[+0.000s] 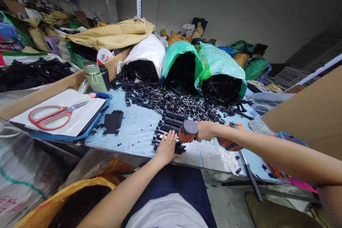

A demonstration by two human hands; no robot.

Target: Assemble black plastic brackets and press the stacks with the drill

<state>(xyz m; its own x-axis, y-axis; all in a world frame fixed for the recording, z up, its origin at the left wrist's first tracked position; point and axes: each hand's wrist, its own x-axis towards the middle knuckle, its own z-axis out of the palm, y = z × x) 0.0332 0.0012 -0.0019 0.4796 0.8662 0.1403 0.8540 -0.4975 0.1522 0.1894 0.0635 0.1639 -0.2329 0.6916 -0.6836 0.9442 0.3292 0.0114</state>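
Note:
My right hand (pixel 206 130) is wrapped round the handle of an orange and grey cordless drill (pixel 188 131), its rounded end turned toward the camera. The drill is over a row of long black plastic parts (pixel 171 123) laid side by side near the table's front edge; its tip is hidden. My left hand (pixel 167 146), wearing a ring, rests flat on the nearest of these parts with its fingers stretched out. Beyond the row lies a heap of small black pieces and silvery screws or pins (pixel 184 104).
Behind the heap, a white sack (pixel 149 51) and two green sacks (pixel 179 48) spill black parts. At left, red-handled scissors (pixel 50 115) lie on paper near a green cup (pixel 94 76). A dark rod (pixel 251 178) juts past the front edge, and cardboard (pixel 310 110) stands right.

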